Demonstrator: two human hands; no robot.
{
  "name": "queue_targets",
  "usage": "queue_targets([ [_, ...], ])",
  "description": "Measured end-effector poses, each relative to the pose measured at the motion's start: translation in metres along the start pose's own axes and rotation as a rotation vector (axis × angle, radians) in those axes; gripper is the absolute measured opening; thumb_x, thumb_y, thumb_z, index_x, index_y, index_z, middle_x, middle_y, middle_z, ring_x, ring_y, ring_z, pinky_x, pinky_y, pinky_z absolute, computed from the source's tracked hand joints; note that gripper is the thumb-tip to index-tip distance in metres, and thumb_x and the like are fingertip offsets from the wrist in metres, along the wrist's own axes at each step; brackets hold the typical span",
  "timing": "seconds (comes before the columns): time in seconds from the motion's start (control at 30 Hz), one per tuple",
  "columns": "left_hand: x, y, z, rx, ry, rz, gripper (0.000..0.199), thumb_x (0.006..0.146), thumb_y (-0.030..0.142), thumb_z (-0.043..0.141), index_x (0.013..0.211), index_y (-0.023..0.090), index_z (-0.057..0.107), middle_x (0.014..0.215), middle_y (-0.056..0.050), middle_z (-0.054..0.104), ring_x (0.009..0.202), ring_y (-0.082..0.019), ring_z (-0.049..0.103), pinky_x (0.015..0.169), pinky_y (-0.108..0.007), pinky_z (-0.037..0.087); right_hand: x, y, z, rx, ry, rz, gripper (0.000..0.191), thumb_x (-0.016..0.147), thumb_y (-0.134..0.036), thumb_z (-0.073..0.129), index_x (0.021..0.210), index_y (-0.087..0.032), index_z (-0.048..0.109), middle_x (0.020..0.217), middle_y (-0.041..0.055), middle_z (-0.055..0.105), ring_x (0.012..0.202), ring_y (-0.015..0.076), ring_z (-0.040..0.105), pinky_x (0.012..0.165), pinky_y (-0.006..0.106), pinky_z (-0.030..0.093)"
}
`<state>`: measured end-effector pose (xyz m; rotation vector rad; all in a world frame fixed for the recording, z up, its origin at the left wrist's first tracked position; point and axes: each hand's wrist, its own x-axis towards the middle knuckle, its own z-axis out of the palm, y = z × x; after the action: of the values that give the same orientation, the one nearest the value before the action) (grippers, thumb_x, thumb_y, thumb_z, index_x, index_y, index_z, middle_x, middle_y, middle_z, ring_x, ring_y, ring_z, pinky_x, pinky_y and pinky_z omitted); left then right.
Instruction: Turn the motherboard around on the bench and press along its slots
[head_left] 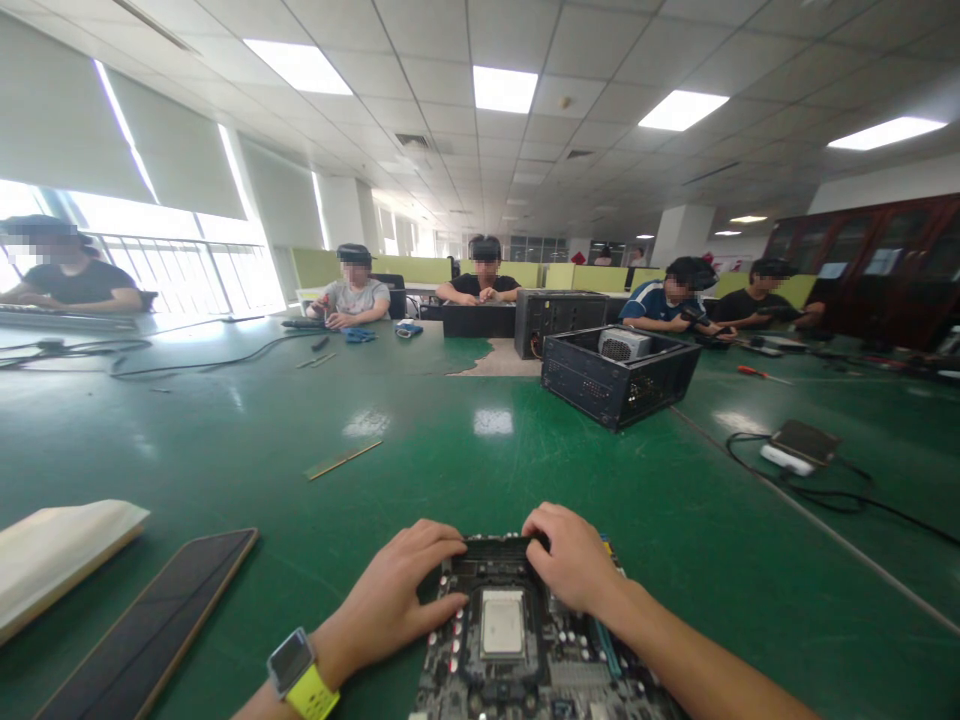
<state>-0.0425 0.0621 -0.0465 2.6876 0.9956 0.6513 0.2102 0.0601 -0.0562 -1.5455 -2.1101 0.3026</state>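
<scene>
Glossy green counter (427, 450) lies open from perforated case (581, 388), one o'clock, to circuit board (517, 645), six. Left hand (401, 582) and right hand (574, 560) touch the board's far edge; grip unclear.

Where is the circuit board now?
In the head view, the circuit board lies slightly right of bottom centre on the green table, with the left hand and right hand at its far end.

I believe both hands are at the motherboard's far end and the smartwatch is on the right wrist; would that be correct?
Not quite: the head view shows the smartwatch on the left wrist. The left hand and right hand are at the far end of the motherboard.
</scene>
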Motion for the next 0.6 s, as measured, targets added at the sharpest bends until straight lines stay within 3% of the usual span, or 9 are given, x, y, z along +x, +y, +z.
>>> queue_targets([
  [0.6, -0.0003, 0.0019, -0.0015, -0.014, 0.013, -0.001, 0.033, 0.082, 0.033, 0.063, 0.113, 0.022, 0.060, 0.114, -0.007, 0.061, 0.103, -0.024, 0.057, 0.090, -0.039, 0.048, -0.0005, -0.0028, -0.0018, -0.063, -0.014, 0.013, 0.015, 0.078, -0.018, 0.047, 0.080, -0.021, 0.061, 0.084, 0.0004, 0.063, 0.084, 0.0147, 0.054, 0.076, 0.025, 0.034],
])
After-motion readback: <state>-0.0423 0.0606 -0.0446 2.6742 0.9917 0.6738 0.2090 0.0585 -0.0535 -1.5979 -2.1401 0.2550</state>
